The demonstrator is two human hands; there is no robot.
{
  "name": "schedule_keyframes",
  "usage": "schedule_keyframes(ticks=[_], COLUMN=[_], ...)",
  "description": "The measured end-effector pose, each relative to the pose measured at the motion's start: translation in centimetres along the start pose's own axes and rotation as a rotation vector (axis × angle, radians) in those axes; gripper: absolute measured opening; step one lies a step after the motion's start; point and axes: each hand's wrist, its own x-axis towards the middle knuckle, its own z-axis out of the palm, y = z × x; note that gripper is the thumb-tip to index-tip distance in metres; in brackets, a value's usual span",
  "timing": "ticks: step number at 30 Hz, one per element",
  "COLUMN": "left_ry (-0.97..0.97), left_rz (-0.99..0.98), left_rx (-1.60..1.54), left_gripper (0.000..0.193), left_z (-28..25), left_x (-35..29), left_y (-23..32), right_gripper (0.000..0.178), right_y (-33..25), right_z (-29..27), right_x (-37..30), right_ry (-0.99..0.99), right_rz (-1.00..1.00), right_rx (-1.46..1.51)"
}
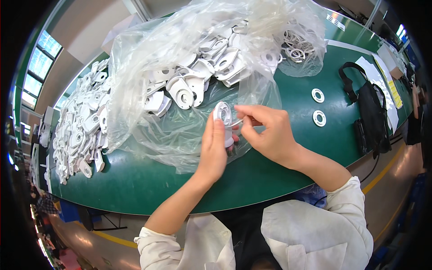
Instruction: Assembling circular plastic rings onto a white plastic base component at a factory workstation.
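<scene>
My left hand [213, 150] is closed round a white plastic part [222, 113] with a round, ringed opening, held upright above the table's middle. Between the fingertips of my right hand [272, 135] a thin white ring [236, 122] shows edge-on, close against the part's right side. Whether the ring touches the part I cannot tell. Behind my hands, a clear plastic bag [148, 130] lies spread with several similar white plastic parts [183, 92] on it. Two flat white rings lie apart to the right, a far ring [317, 95] and a near ring [319, 118].
On the left of the green table [157, 189] spreads a large heap of white parts [81, 126]. A smaller clear bag of white rings [297, 47] sits at the back. To the right lie a black strapped bag [373, 112] and paper sheets [378, 76].
</scene>
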Motion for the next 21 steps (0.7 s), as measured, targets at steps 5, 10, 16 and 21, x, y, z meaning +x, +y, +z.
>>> schedule_keyframes(ticks=[5,10,16,21], left_ry=[-0.159,-0.206,-0.129,-0.273], left_rz=[-0.273,-0.364,-0.361,-0.164], left_rx=[-0.306,-0.36,-0.252,0.091], left_gripper=[0.056,0.06,0.061,0.057], left_z=[-0.7,-1.6,-1.0,-1.8], left_x=[0.3,0.2,0.4,0.3], left_y=[1.0,1.6,1.4,0.4], right_gripper=[0.023,0.017,0.024,0.028], right_y=[-1.0,1.8,1.4,0.9], right_z=[-0.9,-3.9,-3.3,-2.1], right_x=[0.4,3.2,2.1,1.6], right_ry=[-0.061,0.196,-0.36,-0.385], right_rz=[0.029,0.219,0.365,0.291], right_rx=[0.226,0.469,0.168,-0.088])
